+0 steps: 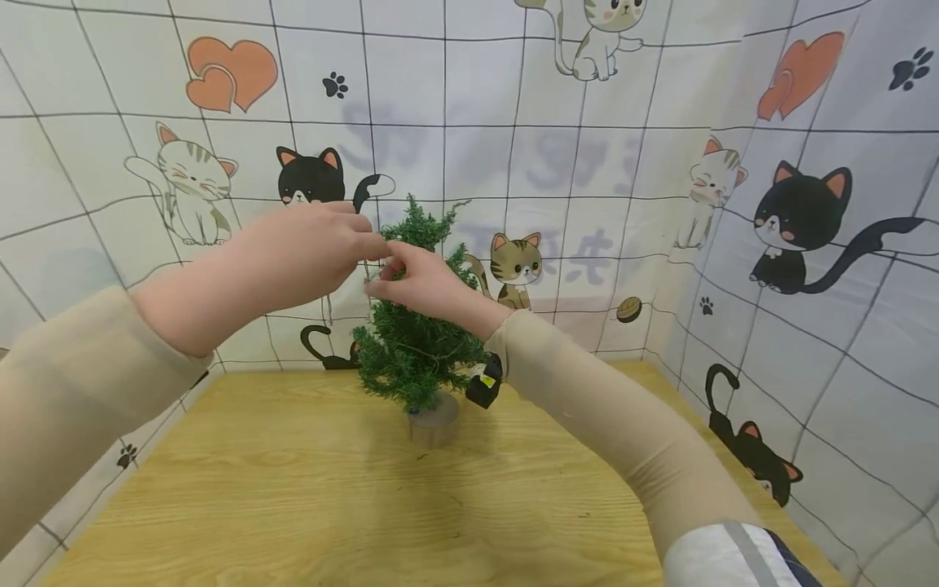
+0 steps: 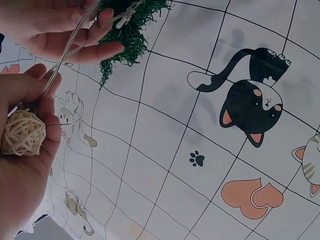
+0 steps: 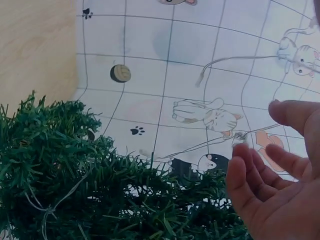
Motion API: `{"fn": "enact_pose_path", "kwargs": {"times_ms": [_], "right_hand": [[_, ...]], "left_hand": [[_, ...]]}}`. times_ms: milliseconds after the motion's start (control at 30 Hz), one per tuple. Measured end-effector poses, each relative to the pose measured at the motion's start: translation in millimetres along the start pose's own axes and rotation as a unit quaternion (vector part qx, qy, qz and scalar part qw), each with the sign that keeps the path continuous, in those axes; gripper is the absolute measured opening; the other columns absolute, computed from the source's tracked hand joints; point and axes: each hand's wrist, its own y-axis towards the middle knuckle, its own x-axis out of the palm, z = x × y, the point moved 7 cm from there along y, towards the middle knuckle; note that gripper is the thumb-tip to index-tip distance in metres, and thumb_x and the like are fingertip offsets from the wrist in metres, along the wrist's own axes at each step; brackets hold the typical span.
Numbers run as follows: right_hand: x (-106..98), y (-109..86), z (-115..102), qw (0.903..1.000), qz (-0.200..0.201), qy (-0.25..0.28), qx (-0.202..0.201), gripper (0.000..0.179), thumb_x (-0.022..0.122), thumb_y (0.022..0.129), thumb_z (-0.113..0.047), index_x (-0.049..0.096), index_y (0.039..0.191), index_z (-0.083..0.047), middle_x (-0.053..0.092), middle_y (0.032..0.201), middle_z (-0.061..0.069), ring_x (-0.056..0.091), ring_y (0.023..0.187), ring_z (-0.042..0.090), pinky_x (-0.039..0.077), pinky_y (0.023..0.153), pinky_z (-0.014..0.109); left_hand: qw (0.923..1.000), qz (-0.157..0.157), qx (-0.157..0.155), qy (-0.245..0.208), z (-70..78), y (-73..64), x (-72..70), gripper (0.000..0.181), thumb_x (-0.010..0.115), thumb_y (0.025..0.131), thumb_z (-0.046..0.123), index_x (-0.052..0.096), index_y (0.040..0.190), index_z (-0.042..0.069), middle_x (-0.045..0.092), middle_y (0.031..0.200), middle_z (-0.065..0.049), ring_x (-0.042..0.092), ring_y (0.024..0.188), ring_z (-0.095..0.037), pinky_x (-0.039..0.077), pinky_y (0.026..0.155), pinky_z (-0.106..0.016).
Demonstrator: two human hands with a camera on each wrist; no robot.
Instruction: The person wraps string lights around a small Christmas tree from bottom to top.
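My left hand (image 1: 308, 244) is raised at the upper left of a small green artificial tree (image 1: 411, 350). Its fingers hold thin pale wire (image 2: 65, 55) of a light string, and a woven rattan ball (image 2: 23, 133) lies in the palm. Close against it is my right hand (image 1: 433, 281), in front of the treetop. The right wrist view shows that hand's thumb and fingers apart and loosely bent, with a strand of wire (image 3: 200, 145) running by the fingertips. More wire (image 3: 48, 211) is on the branches. Some left fingers are hidden in the head view.
The tree's round wooden base (image 1: 434, 422) stands on a wood-grain table (image 1: 308, 489). A black box with a yellow mark (image 1: 484, 383) is beside the lower branches, near my right sleeve. Behind and at both sides hangs a white gridded cloth (image 1: 477, 90) printed with cats.
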Motion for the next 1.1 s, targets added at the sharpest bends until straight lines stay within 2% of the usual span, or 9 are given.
{"fn": "enact_pose_path", "kwargs": {"times_ms": [100, 167, 233, 367, 433, 533, 833, 967, 1100], "right_hand": [[5, 8.7, 4, 0.9993, -0.001, 0.035, 0.016, 0.040, 0.058, 0.099, -0.028, 0.053, 0.134, -0.012, 0.065, 0.099, 0.011, 0.064, 0.081, 0.037, 0.054, 0.072, 0.041], [6, 12.4, 5, 0.9981, -0.001, 0.058, 0.018, 0.034, 0.055, 0.100, -0.026, 0.057, 0.130, -0.009, 0.066, 0.102, 0.011, 0.066, 0.085, 0.034, 0.054, 0.075, 0.044], [6, 15.9, 5, 0.9975, 0.007, 0.069, 0.014, 0.031, 0.054, 0.101, -0.026, 0.060, 0.126, -0.007, 0.067, 0.108, 0.007, 0.066, 0.091, 0.028, 0.054, 0.078, 0.043], [3, 20.2, 4, 0.9977, 0.032, 0.059, 0.001, 0.037, 0.054, 0.101, -0.026, 0.055, 0.135, -0.013, 0.062, 0.125, 0.000, 0.061, 0.105, 0.014, 0.052, 0.084, 0.036], [1, 21.9, 3, 0.9981, 0.041, 0.046, -0.008, 0.040, 0.055, 0.100, -0.025, 0.051, 0.139, -0.014, 0.059, 0.131, -0.001, 0.057, 0.113, 0.013, 0.050, 0.087, 0.032], [0, 23.1, 4, 0.9981, 0.052, 0.027, -0.016, 0.043, 0.054, 0.101, -0.024, 0.048, 0.142, -0.014, 0.055, 0.137, 0.000, 0.053, 0.121, 0.013, 0.046, 0.092, 0.028], [1, 27.1, 4, 0.9970, 0.060, 0.045, -0.018, 0.047, 0.056, 0.100, -0.023, 0.043, 0.145, -0.016, 0.048, 0.143, -0.004, 0.047, 0.127, 0.008, 0.041, 0.098, 0.023], [-2, 27.4, -2, 0.9963, 0.071, 0.044, -0.021, 0.047, 0.057, 0.099, -0.021, 0.044, 0.144, -0.016, 0.048, 0.143, -0.005, 0.049, 0.126, 0.007, 0.042, 0.097, 0.023], [-8, 24.8, -9, 0.9959, 0.084, 0.016, -0.029, 0.041, 0.059, 0.097, -0.021, 0.052, 0.137, -0.014, 0.055, 0.135, -0.003, 0.056, 0.115, 0.007, 0.045, 0.092, 0.023]], "left_hand": [[0.9996, 0.024, 0.014, 0.011, 4.1, -1.8, -1.8, 0.029, 0.066, 0.078, -0.014, 0.071, 0.099, 0.005, 0.065, 0.087, -0.007, 0.061, 0.085, -0.028, 0.052, 0.075, -0.039], [0.9993, 0.033, -0.005, 0.015, 3.3, -2.5, -3.4, 0.025, 0.065, 0.079, -0.013, 0.068, 0.099, 0.003, 0.064, 0.087, -0.009, 0.060, 0.082, -0.029, 0.051, 0.073, -0.040], [0.9980, 0.047, -0.035, 0.024, -1.6, -4.7, -5.4, 0.023, 0.064, 0.081, -0.012, 0.065, 0.100, 0.001, 0.062, 0.084, -0.010, 0.059, 0.073, -0.030, 0.051, 0.067, -0.040], [0.9897, 0.085, -0.112, 0.027, -21.0, -13.6, -6.0, 0.025, 0.058, 0.084, -0.010, 0.062, 0.108, -0.002, 0.058, 0.081, -0.013, 0.054, 0.060, -0.030, 0.046, 0.049, -0.039], [0.9847, 0.097, -0.143, 0.022, -31.5, -18.4, -3.4, 0.025, 0.056, 0.085, -0.008, 0.061, 0.108, -0.002, 0.057, 0.081, -0.014, 0.052, 0.057, -0.030, 0.043, 0.043, -0.038], [0.9792, 0.104, -0.174, 0.017, -44.7, -24.0, 2.3, 0.021, 0.055, 0.086, -0.006, 0.060, 0.106, -0.001, 0.058, 0.082, -0.015, 0.052, 0.055, -0.031, 0.041, 0.041, -0.041], [0.9719, 0.094, -0.216, 0.001, -70.4, -37.4, 20.4, 0.028, 0.054, 0.085, -0.006, 0.060, 0.112, 0.000, 0.061, 0.082, -0.017, 0.052, 0.053, -0.032, 0.041, 0.041, -0.044], [0.9673, 0.114, -0.227, 0.000, -76.8, -42.0, 20.4, 0.029, 0.053, 0.085, -0.005, 0.060, 0.112, 0.002, 0.056, 0.072, -0.014, 0.046, 0.046, -0.029, 0.037, 0.038, -0.042], [0.9629, 0.140, -0.231, -0.003, -79.5, -45.9, 16.4, 0.030, 0.051, 0.085, -0.003, 0.061, 0.113, 0.003, 0.052, 0.067, -0.012, 0.038, 0.043, -0.025, 0.031, 0.037, -0.038]]}}
